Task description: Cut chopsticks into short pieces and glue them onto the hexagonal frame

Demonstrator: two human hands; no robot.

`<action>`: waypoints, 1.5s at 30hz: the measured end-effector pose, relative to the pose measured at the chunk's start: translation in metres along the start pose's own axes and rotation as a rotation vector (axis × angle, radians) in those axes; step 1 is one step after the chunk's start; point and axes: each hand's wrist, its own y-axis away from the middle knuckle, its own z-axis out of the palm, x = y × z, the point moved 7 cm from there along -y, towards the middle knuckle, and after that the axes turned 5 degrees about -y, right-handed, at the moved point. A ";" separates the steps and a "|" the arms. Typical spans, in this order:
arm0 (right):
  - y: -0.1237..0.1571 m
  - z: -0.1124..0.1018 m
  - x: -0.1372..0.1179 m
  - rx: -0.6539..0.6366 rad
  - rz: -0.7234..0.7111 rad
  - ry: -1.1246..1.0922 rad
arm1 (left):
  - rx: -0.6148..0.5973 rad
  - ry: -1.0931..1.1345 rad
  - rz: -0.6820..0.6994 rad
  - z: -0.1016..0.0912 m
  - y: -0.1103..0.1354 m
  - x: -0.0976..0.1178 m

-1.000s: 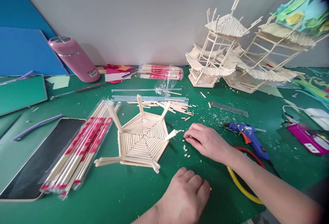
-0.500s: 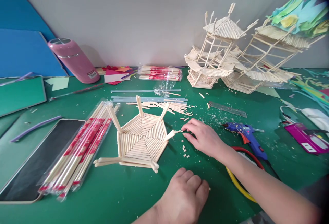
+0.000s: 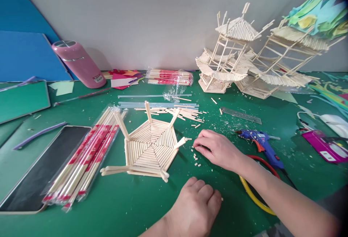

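My left hand (image 3: 193, 208) is closed in a fist near the front of the table. A pale bit (image 3: 222, 199) shows beside its fingers; what the fist holds is hidden. Thumb and fingertips of my right hand (image 3: 214, 148) are pinched together low over the table, beside several tiny cut stick pieces (image 3: 195, 159); anything between them is too small to make out. Left of that hand stands a hexagonal base of wooden sticks (image 3: 150, 146) with paired-stick posts leaning outward at its corners. The right-hand post (image 3: 179, 142) has a thin short piece at its tip.
A blue hot glue gun (image 3: 261, 142) lies right of my right hand, near a clear ruler (image 3: 240, 115). Bagged sticks (image 3: 89, 153) lie at left by a dark tablet-like panel (image 3: 40, 168). Stick pavilions (image 3: 231, 55) and a pink flask (image 3: 78, 62) stand behind.
My right hand has moved slightly down and away from the right-hand post's tip, towards the tiny pieces. My left fist has stayed in place.
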 end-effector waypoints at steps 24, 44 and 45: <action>0.004 0.006 -0.009 -0.062 -0.043 -0.017 | -0.017 0.015 0.016 0.000 0.000 0.001; 0.012 0.009 -0.016 -0.097 0.002 0.039 | -0.026 0.013 0.017 0.002 0.000 0.001; 0.012 0.010 -0.016 -0.098 -0.001 0.037 | -0.019 0.010 0.015 0.001 0.000 0.001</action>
